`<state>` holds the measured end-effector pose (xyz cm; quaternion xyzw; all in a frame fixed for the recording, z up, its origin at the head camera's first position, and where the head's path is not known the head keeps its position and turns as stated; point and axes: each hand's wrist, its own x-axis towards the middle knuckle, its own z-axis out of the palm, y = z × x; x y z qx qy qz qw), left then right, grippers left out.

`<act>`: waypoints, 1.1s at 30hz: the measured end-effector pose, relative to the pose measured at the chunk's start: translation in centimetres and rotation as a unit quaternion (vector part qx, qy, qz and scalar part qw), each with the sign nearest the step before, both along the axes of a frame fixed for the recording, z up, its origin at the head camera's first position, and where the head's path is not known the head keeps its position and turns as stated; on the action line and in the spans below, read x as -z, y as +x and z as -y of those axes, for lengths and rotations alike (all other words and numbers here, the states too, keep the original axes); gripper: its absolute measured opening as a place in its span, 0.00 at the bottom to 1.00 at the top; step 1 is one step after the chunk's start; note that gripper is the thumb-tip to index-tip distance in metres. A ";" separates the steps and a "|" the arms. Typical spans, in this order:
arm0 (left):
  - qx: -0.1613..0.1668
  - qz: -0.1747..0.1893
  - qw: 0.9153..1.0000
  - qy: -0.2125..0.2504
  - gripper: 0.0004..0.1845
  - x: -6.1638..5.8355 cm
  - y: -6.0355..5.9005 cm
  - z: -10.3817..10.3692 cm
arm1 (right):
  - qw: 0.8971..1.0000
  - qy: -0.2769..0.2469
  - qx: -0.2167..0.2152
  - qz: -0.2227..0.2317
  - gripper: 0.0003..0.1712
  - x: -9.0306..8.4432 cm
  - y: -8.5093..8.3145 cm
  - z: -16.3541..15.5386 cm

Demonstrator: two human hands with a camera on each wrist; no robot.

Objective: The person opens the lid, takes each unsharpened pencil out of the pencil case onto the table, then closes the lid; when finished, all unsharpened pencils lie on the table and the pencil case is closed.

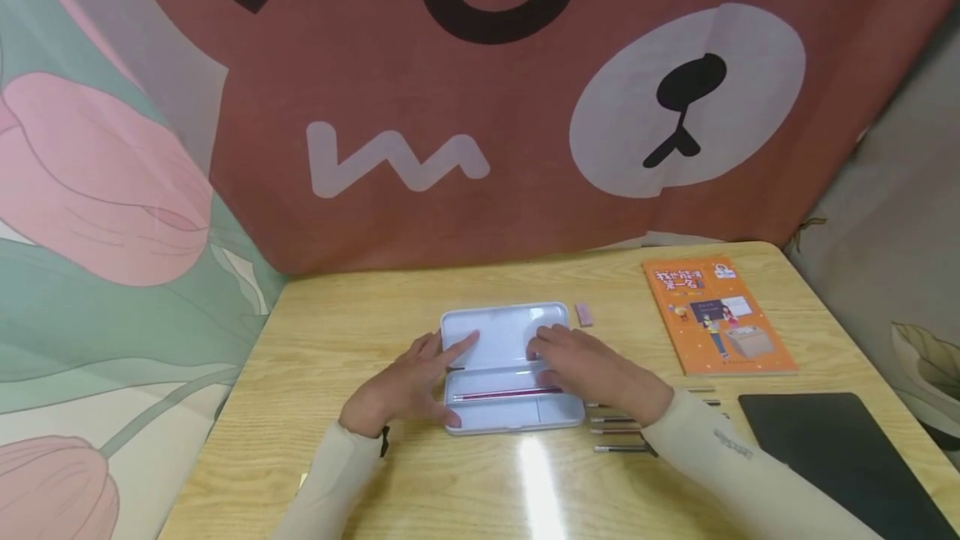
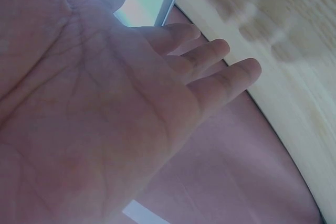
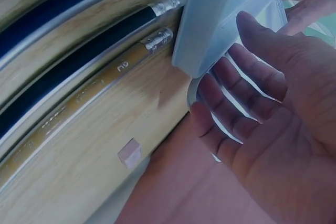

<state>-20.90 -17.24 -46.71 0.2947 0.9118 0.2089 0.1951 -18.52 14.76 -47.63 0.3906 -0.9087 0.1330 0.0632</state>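
Observation:
A white pencil case point(image 1: 491, 418) lies open on the table, its lid point(image 1: 504, 338) folded back toward the wall. One dark red pencil point(image 1: 495, 395) rests in its tray. At the left end is my left hand point(image 1: 401, 386), index finger over the lid's inside and thumb at the tray's front left corner; its fingers look straight in the left wrist view. My right hand point(image 1: 588, 365) reaches over the right end, fingers at the lid and thumb above the tray. In the right wrist view those fingers are loosely bent beside the case point(image 3: 202, 30), pinching nothing visible.
Several pencils point(image 1: 615, 432) lie right of the case, partly under my right forearm. A small pink eraser point(image 1: 583, 315) sits by the lid. Farther right are an orange book point(image 1: 675, 315) and a black mat point(image 1: 832, 448). A printed cloth point(image 1: 375, 232) hangs behind the table.

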 end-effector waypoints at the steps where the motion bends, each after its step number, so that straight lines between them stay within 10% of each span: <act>1: 0.000 0.001 1.000 -0.002 0.66 0.0 0.0 0.0 | 1.000 -0.003 0.001 0.004 0.15 0.1 0.0 0.0; 24: 0.006 0.005 1.000 0.006 0.67 -0.1 -0.1 0.0 | 0.992 0.000 0.017 0.128 0.06 0.4 1.0 1.9; 33: -0.006 0.009 1.000 -0.005 0.66 0.1 -0.1 -0.1 | 0.996 -0.044 0.008 0.078 0.03 -0.3 1.4 0.3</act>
